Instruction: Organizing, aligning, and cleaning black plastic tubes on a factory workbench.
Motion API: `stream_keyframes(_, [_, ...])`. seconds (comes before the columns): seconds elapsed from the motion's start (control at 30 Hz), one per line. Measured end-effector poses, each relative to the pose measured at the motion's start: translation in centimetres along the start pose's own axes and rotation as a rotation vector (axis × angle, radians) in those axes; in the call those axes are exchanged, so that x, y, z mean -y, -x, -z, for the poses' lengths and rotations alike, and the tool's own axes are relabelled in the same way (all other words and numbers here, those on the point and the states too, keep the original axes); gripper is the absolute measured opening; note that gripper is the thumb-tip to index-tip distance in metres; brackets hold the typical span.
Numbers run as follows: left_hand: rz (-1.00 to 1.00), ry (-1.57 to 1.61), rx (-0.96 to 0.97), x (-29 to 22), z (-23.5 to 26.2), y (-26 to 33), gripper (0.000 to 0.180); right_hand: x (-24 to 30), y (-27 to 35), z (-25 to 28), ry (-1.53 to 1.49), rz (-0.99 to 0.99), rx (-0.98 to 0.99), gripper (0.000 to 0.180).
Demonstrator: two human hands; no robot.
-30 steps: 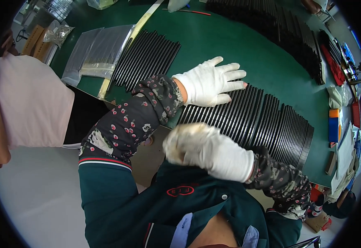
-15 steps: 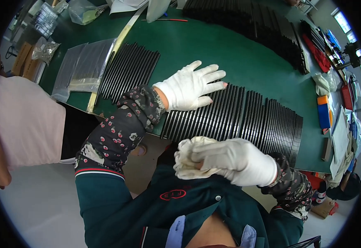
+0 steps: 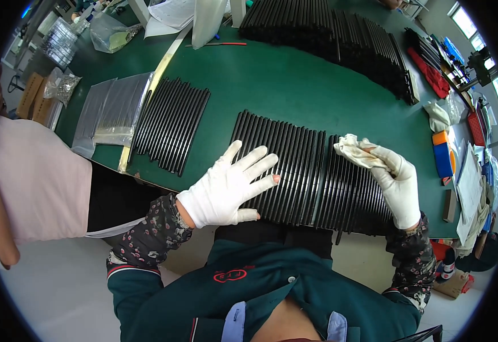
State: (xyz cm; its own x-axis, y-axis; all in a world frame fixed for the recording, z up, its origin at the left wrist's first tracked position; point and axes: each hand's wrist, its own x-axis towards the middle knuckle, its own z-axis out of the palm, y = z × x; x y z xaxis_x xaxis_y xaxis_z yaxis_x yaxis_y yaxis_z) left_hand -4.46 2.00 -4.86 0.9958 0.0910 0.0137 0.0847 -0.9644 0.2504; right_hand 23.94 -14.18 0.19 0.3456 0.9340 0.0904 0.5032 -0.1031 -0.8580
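Note:
A row of thin black rods [image 3: 286, 165] lies side by side at the table's near edge, with a narrow gap partway along. One rod sticks out further toward me at the near end. Over the left part of the row, my left hand [image 3: 226, 188] in a white glove has its fingers spread and holds nothing. My right hand [image 3: 397, 181], also gloved, grips a crumpled off-white cloth [image 3: 354, 151] at the far end of the rods on the right. Bare fingertips show through the left glove.
A smaller group of black rods [image 3: 172, 122] lies left, beside clear plastic bags [image 3: 112, 108]. Large stacks of rods [image 3: 329, 34] stand at the back of the green table [image 3: 220, 74]. An orange-and-blue tape roll [image 3: 444, 155] is at right. Another person [image 3: 38, 176] is on my left.
My left hand has come nearer to me from the far ends of the rods. My right hand has moved from near my body out to the right, carrying the cloth onto the rods.

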Motion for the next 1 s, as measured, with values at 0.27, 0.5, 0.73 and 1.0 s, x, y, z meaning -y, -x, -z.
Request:
stream_keyframes(0.27, [-0.426, 0.101, 0.067, -3.4, -4.8, -0.9, 0.066, 1.6, -2.3, -8.5, 0.405, 0.841, 0.498, 0.015])
stream_keyframes(0.5, [-0.407, 0.209, 0.078, -3.9, -2.2, -2.2, 0.055, -0.1, -11.4, -8.6, 0.474, 0.814, -0.117, 0.016])
stream_keyframes(0.73, [-0.384, 0.217, -0.035, -4.0, -2.9, -2.1, 0.044, -0.8, -10.2, -12.5, 0.448, 0.853, 0.318, 0.006])
stream_keyframes(1.0, [-0.346, 0.239, -0.118, -4.3, -2.9, -1.9, 0.039, 1.8, -8.8, -15.9, 0.447, 1.042, 0.408, 0.007])
